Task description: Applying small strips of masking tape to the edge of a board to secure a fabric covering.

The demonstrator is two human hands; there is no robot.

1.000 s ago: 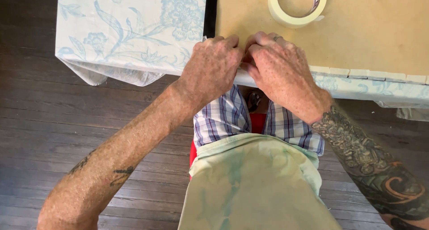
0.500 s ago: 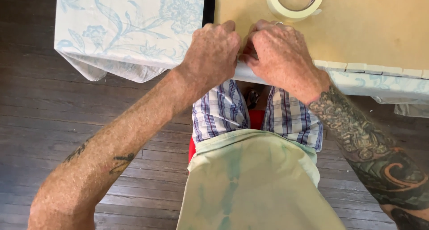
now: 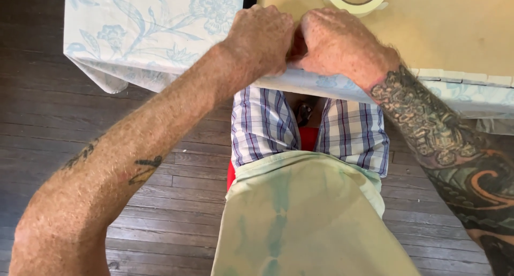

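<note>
Cloth edge [image 3: 321, 86] at near rim of surface [image 3: 455, 35], under both my hands. Left hand [image 3: 257, 43] and right hand [image 3: 337, 43] touching, curled, pressing cloth down. Tape roll [image 3: 353, 0] just beyond right hand.

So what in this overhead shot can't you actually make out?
Head view only:
- Fingertips of the left hand and right hand: curled over the table edge, so what they pinch is hidden.
- Pale roll of tape: cut off by the top edge.
- Tan flat board: runs off the top and right.
- Blue floral white tablecloth: far side cut off at the top.
</note>
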